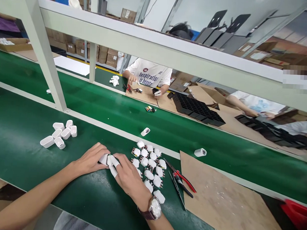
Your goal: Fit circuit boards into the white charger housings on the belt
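My left hand (pixel 92 158) and my right hand (pixel 127 173) meet on the green mat (pixel 19 150), both closed on one small white plastic charger shell (pixel 106 159). White finger cots cover my right fingertips, and a wristwatch (pixel 154 208) sits on that wrist. Just right of my right hand lies a heap of several white charger parts with metal pieces (pixel 148 165). To the left of my left hand stands a cluster of several empty white shells (pixel 59 134).
Red-handled pliers (pixel 182 179) lie beside a cardboard sheet (pixel 223 199) to the right. Two single white shells (pixel 145 131) (pixel 200 152) rest near the green conveyor belt (pixel 113 106). Across it, two other people work at black trays (pixel 197 108). A white frame post (pixel 41 49) stands left.
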Tool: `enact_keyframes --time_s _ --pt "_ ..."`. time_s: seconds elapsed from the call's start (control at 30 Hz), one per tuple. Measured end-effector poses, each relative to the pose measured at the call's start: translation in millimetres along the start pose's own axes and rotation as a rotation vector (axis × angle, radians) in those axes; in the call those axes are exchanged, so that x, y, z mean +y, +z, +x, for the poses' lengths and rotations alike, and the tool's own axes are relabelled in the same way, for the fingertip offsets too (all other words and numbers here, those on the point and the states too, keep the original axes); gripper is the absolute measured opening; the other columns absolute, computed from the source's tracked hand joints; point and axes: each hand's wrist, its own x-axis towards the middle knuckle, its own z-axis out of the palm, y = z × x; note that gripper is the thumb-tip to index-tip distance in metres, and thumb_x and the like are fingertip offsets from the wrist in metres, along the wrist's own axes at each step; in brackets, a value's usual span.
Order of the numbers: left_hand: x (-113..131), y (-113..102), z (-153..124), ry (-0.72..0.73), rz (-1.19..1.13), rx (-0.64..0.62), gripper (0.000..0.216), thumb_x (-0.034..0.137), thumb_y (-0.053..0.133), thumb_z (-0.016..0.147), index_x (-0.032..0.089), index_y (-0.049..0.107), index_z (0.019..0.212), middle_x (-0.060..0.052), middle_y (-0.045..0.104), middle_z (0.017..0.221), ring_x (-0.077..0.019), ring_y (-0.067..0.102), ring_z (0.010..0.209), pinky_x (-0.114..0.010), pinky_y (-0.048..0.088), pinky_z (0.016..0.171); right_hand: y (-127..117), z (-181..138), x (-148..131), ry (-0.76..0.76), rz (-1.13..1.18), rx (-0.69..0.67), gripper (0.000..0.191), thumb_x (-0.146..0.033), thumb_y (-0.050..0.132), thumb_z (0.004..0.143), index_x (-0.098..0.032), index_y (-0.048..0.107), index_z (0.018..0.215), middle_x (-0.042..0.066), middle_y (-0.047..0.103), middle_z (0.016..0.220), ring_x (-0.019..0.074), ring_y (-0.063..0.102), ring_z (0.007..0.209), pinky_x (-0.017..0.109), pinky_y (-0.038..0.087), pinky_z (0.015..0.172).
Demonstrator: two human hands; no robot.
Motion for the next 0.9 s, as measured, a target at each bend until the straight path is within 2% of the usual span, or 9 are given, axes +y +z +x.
enact_keyframes --time_s 0.1,0.17,0.27,0.33,0.43,0.63,0.77,0.9 --pt "1 1 0 0.007 -0.009 -0.017 0.038 0.041 0.073 0.098 0.023 0.059 0.127 -0.009 0.064 0.117 -0.0267 0.058 0.105 -0.041 0.053 0.091 1 0 0 0.004 -0.018 -0.038 0.022 -0.002 0.050 0.096 -0.019 0.061 0.104 0.018 0.062 0.125 0.0325 0.065 0.112 0.049 0.066 0.083" --pt "1 1 0 0.006 -0.023 -0.032 0.037 0.038 0.073 0.097 0.022 0.059 0.127 -0.008 0.063 0.118 -0.0266 0.058 0.105 -0.041 0.053 0.091 1 -1 0 0.015 0.001 -0.048 0.022 -0.004 0.051 0.097 -0.019 0.061 0.111 0.017 0.062 0.126 0.0322 0.065 0.114 0.049 0.066 0.085" --pt "2 2 -1 -0.034 -0.057 -0.054 0.036 0.030 0.075 0.094 0.023 0.059 0.126 -0.007 0.063 0.116 -0.0263 0.058 0.105 -0.040 0.053 0.089 1 -4 0 0.048 0.041 0.000 0.025 -0.016 0.057 0.102 -0.018 0.058 0.127 0.018 0.060 0.137 0.0327 0.064 0.122 0.050 0.065 0.093" --pt "2 2 0 -0.062 -0.103 -0.078 0.037 0.027 0.075 0.093 0.024 0.059 0.126 -0.007 0.064 0.117 -0.0262 0.059 0.106 -0.040 0.054 0.090 2 -5 0 0.051 0.052 0.047 0.022 -0.021 0.059 0.103 -0.019 0.059 0.125 0.018 0.059 0.140 0.0330 0.063 0.123 0.051 0.064 0.094" --pt "2 4 1 -0.086 -0.178 -0.097 0.036 0.026 0.073 0.095 0.024 0.058 0.127 -0.007 0.065 0.119 -0.0261 0.059 0.110 -0.041 0.054 0.095 3 -3 -2 0.043 0.079 0.054 0.014 -0.020 0.060 0.103 -0.018 0.063 0.117 0.016 0.064 0.131 0.0313 0.065 0.114 0.050 0.063 0.091" --pt "0 6 3 -0.118 -0.206 -0.079 0.035 0.027 0.073 0.094 0.023 0.060 0.126 -0.008 0.067 0.118 -0.0266 0.060 0.110 -0.042 0.055 0.095 12 0 -1 0.082 0.118 -0.015 0.024 -0.024 0.058 0.105 -0.019 0.063 0.128 0.015 0.063 0.131 0.0316 0.062 0.117 0.052 0.061 0.092" --pt "2 3 4 -0.136 -0.227 -0.083 0.034 0.025 0.073 0.094 0.024 0.061 0.125 -0.007 0.067 0.117 -0.0253 0.061 0.107 -0.041 0.055 0.094 19 -4 3 0.093 0.196 0.014 0.023 -0.024 0.058 0.104 -0.019 0.064 0.126 0.015 0.060 0.133 0.0292 0.062 0.118 0.049 0.060 0.096" --pt "2 3 3 -0.140 -0.255 -0.092 0.034 0.028 0.074 0.094 0.025 0.062 0.126 -0.007 0.068 0.120 -0.0255 0.061 0.111 -0.042 0.055 0.097 21 -4 0 0.084 0.119 0.014 0.026 -0.020 0.057 0.103 -0.018 0.063 0.128 0.017 0.059 0.132 0.0295 0.061 0.113 0.048 0.060 0.091"
